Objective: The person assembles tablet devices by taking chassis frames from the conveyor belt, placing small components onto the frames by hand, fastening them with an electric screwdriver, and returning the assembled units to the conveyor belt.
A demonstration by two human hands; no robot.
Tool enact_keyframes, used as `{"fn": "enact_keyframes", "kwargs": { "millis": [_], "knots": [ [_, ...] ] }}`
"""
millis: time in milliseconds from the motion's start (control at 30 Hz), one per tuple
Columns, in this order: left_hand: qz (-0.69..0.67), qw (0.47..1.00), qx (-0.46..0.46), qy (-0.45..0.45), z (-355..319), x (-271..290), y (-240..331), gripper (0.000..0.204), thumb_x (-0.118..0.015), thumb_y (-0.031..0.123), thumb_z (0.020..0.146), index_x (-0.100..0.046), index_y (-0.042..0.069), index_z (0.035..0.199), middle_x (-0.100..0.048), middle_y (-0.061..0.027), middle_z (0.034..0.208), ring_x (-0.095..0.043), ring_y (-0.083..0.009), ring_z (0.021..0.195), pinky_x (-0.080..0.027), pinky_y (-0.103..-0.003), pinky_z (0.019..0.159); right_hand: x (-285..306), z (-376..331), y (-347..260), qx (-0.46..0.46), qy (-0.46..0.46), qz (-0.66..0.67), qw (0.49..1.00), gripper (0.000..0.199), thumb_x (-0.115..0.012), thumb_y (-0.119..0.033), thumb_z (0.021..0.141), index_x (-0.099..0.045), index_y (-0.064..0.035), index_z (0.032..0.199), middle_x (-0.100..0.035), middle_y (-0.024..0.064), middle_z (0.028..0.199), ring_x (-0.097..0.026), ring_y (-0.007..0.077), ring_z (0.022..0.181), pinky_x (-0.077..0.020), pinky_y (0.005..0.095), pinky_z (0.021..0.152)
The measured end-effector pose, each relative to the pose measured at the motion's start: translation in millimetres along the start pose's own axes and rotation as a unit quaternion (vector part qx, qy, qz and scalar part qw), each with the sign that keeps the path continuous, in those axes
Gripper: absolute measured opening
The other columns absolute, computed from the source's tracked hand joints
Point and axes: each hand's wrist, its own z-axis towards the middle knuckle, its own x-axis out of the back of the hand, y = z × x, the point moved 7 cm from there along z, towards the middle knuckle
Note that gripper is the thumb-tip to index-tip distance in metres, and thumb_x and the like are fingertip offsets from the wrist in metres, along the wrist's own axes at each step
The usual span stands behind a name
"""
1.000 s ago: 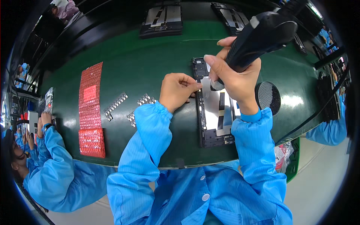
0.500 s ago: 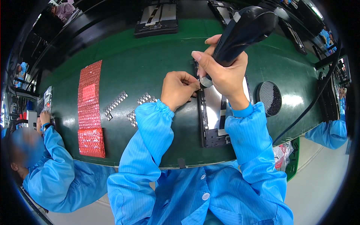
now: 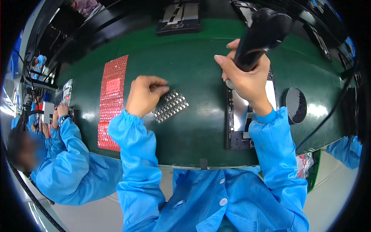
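Note:
My right hand [image 3: 247,79] is wrapped around a black handheld power tool [image 3: 262,34] that looks like an electric screwdriver. Its lower end points down at the upper left edge of an opened tablet-like device [image 3: 240,112], which has a black frame and a silver panel. My right hand and forearm hide part of this device. To the left, my left hand [image 3: 146,94] hovers beside strips of small black-and-silver parts [image 3: 172,106]. Its thumb and forefinger are bent, with a small gap and nothing visible between them. The hand covers some of the table beneath it.
Red bubble wrap [image 3: 112,100] lies on the green table [image 3: 197,143] at left. A round dish [image 3: 295,105] of tiny dark pieces stands right of the device, near a black cable [image 3: 328,116]. More opened devices [image 3: 179,17] line the back. A co-worker [image 3: 69,170] sits at left.
My left hand has left the device's edge and moved left to the small parts. My right hand still holds the tool near the device. The view has shifted somewhat.

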Motion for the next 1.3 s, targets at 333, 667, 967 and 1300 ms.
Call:
{"fn": "enact_keyframes", "kwargs": {
  "millis": [333, 667, 967, 1300],
  "knots": [
    [0.163, 0.986, 0.018, -0.041, -18.4, -5.8, -18.7, 0.037, -0.085, 0.013, 0.057, -0.061, 0.000, 0.082, -0.059, -0.0079, 0.075, -0.055, -0.0151, 0.063, -0.046, -0.028, 0.057, 160.3, -15.8, -68.6, 0.080, 0.079, -0.008, 0.994, 0.035, -0.076, 0.001, 0.072, -0.057, 0.0027, 0.100, -0.059, 0.0025, 0.061, -0.056, 0.0103, 0.049, -0.0419, 0.0207, 0.045],
    [-0.073, 0.989, 0.073, -0.110, -5.9, -40.8, -16.5, 0.018, -0.071, -0.009, 0.070, -0.063, -0.006, 0.085, -0.064, -0.0055, 0.073, -0.058, -0.0086, 0.064, -0.047, -0.020, 0.059, 224.6, -48.0, -42.0, 0.018, 0.191, -0.052, 0.980, 0.030, -0.076, 0.002, 0.071, -0.056, 0.0024, 0.093, -0.059, 0.0037, 0.061, -0.055, 0.0098, 0.048, -0.0416, 0.0223, 0.043],
    [0.071, 0.994, 0.011, -0.077, -14.0, -44.9, -1.3, 0.030, -0.081, -0.001, 0.060, -0.063, -0.004, 0.084, -0.060, -0.0039, 0.084, -0.048, -0.0076, 0.061, -0.041, -0.022, 0.053, 230.7, -42.3, -27.4, 0.008, 0.177, -0.073, 0.982, 0.027, -0.073, 0.002, 0.073, -0.055, 0.0024, 0.094, -0.059, 0.0037, 0.059, -0.055, 0.0096, 0.047, -0.0401, 0.0220, 0.045],
    [-0.080, 0.988, 0.083, -0.099, -12.6, -30.8, -19.3, 0.022, -0.077, -0.004, 0.065, -0.063, -0.003, 0.082, -0.062, -0.0026, 0.075, -0.058, -0.0077, 0.067, -0.046, -0.020, 0.059, 213.3, -35.3, -38.4, 0.006, 0.182, -0.112, 0.977, 0.029, -0.076, -0.003, 0.073, -0.058, -0.0003, 0.095, -0.059, 0.0013, 0.061, -0.054, 0.0079, 0.048, -0.0413, 0.0213, 0.044]
  ]
}}
